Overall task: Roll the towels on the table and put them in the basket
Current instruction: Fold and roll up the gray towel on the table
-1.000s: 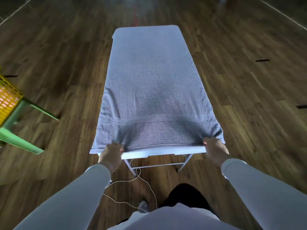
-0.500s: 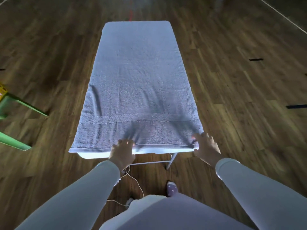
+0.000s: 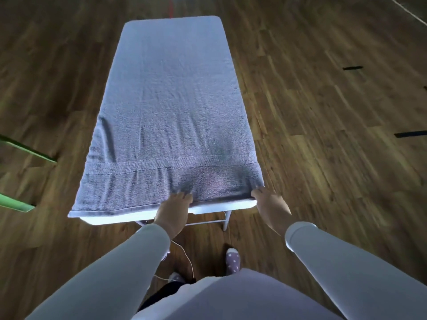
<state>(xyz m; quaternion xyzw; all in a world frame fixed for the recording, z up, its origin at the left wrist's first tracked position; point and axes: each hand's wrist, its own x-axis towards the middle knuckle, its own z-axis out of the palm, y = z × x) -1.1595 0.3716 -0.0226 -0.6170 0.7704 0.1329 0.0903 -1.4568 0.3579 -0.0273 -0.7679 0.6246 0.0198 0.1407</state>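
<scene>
Head view: a grey-blue terry towel (image 3: 171, 112) lies spread flat over a narrow white folding table (image 3: 208, 210), its long axis running straight away from the person. Both hands meet its near hem, the left hand (image 3: 173, 206) near the middle and the right hand (image 3: 271, 204) at the right corner, so the whole towel lies ahead of them. Both arms reach forward, backs of the hands up. Fingertips touch the cloth, but pinching or merely pressing, I cannot tell.

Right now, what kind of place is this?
Probably a big open hall or studio. There is a wide wooden floor with black tape marks on it, and one small white folding table stands alone under a grey towel.
</scene>
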